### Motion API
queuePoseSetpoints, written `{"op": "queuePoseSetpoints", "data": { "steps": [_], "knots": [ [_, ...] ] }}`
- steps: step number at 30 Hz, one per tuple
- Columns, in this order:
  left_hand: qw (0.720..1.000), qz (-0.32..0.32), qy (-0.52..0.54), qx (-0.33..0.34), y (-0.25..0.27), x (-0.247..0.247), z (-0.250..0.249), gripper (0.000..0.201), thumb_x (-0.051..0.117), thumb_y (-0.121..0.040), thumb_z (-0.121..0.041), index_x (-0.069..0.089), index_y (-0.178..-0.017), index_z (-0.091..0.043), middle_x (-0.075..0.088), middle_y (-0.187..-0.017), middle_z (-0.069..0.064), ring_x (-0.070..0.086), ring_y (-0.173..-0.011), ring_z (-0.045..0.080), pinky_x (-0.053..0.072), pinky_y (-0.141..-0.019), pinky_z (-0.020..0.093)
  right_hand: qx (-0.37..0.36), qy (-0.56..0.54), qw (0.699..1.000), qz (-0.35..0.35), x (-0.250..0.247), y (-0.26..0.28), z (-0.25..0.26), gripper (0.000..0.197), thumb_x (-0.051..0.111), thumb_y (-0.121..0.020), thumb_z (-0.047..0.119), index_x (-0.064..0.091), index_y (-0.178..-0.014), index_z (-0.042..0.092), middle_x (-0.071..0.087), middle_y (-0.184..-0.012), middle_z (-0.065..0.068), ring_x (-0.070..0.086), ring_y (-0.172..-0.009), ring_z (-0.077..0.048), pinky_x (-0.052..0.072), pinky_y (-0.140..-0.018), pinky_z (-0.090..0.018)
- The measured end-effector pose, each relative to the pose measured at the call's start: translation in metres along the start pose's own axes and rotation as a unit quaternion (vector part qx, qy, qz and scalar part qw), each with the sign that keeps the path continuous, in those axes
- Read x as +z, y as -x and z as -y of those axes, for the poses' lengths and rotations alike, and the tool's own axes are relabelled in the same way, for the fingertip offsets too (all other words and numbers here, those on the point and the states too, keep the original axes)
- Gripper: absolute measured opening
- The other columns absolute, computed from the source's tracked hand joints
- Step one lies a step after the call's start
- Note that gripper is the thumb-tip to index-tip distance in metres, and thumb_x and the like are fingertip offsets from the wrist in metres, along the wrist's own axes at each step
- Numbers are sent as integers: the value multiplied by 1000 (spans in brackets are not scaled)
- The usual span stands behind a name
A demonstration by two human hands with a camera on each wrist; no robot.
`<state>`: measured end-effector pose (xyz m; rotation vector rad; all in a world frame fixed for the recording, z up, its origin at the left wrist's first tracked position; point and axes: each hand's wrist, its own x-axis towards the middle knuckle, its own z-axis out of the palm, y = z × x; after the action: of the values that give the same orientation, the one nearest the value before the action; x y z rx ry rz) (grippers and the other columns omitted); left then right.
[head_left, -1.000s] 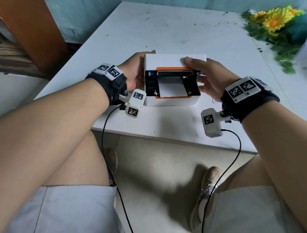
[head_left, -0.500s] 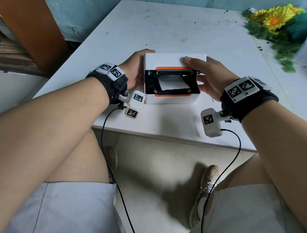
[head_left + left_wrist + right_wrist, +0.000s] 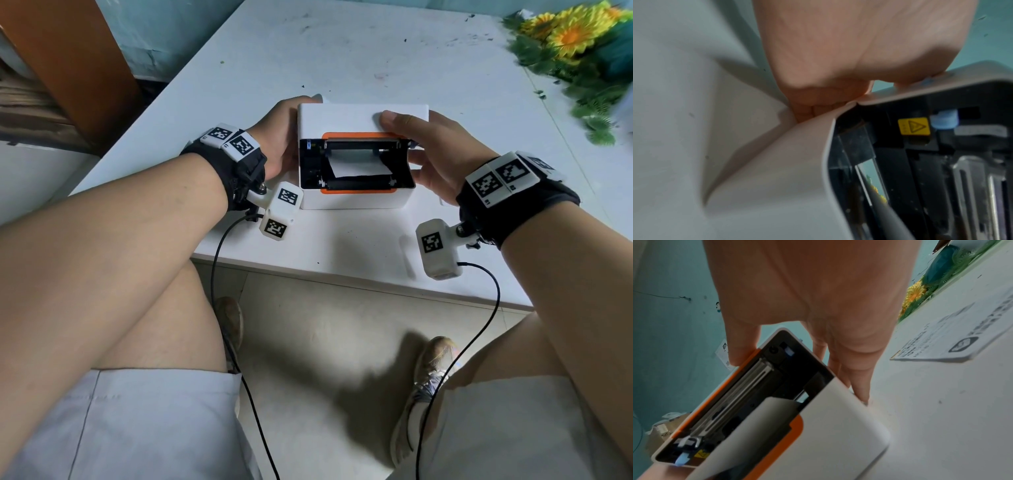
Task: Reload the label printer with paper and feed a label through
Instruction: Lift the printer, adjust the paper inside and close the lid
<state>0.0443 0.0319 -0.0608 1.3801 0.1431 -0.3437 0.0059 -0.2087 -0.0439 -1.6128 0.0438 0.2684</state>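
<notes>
The label printer point(image 3: 356, 192) is set on the table point(image 3: 342, 61), long axis left-right, open bay and paper point(image 3: 358, 167) pointing toward the person. Its lid point(image 3: 363, 118) is gripped by curled fingers of the left hand point(image 3: 279, 137) and right hand point(image 3: 442, 154).

Both forearms reach forward over bare knees, each wrist wrapped in a black band. The left hand point(image 3: 279, 137) cups the left side of the label printer point(image 3: 356, 198), fingers curled round its back corner. The right hand point(image 3: 435, 154) grips the printer's lid point(image 3: 363, 118), thumb on top, fingers down its right side.
</notes>
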Motion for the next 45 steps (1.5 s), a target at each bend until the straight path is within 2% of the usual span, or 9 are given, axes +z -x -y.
{"op": "queuePoseSetpoints", "data": {
  "steps": [4,8,13,17,22,26,31,38,45],
  "knots": [
    [1000,1,-20,-10,-4,-3,0,30,56,-89,-28,53,-60,-25,51,-64,-6,48,-60,18,35,-66,31,-6,-5,1000,3,1,-1,-1,58,85,-86,39,65,-134,12,78,-97,7,78,-103,-18,63,-97,-50],
    [998,-18,-51,-8,-3,-11,-3,31,58,-93,-35,56,-63,-25,55,-70,-4,49,-63,19,37,-64,29,-13,-4,1000,11,6,-1,-4,71,88,-82,38,58,-140,8,75,-117,-3,78,-105,-19,63,-96,-51],
    [996,-3,-85,4,10,-22,-7,52,51,-102,-34,66,-53,-25,60,-64,-6,54,-54,15,40,-54,24,-19,-13,1000,7,20,4,-8,56,86,-86,32,58,-133,16,73,-133,-7,77,-114,-20,63,-96,-45],
    [997,-2,-79,8,22,-31,-9,60,46,-106,-34,65,-49,-24,60,-59,-7,56,-49,12,42,-50,19,-23,-13,1000,12,32,6,-8,55,87,-85,33,61,-131,18,75,-131,-5,77,-113,-17,62,-98,-44],
    [998,-53,-17,0,30,-38,-8,37,51,-104,-33,44,-69,-23,53,-56,-5,50,-43,13,36,-45,18,-30,16,999,16,46,6,-9,75,91,-72,49,61,-134,21,76,-130,1,77,-110,-15,62,-89,-42],
    [997,-71,10,1,33,-40,-8,38,54,-103,-32,43,-67,-21,50,-52,-4,47,-36,13,33,-40,12,-34,37,999,16,53,-1,-11,88,96,-59,60,64,-133,23,77,-128,0,77,-112,-22,59,-99,-56],
    [998,-48,-31,-27,34,-42,-11,33,52,-103,-36,56,-78,-14,56,-56,0,52,-38,14,37,-41,12,-62,57,996,7,53,-10,-14,88,102,-42,60,65,-115,26,73,-114,1,75,-99,-18,60,-90,-38],
    [998,-52,-26,-25,29,-45,-8,35,50,-104,-29,45,-71,-19,48,-57,-3,48,-42,14,36,-41,14,-75,1,996,47,54,-17,-20,61,100,-60,30,66,-108,18,70,-105,-4,70,-95,-20,55,-85,-35],
    [998,-55,-32,-24,25,-47,-7,36,52,-102,-33,47,-69,-20,49,-57,-3,49,-43,15,37,-45,15,-70,-4,997,42,53,-19,-19,54,101,-62,27,69,-105,18,69,-100,-2,67,-94,-19,52,-85,-34]
  ]
}}
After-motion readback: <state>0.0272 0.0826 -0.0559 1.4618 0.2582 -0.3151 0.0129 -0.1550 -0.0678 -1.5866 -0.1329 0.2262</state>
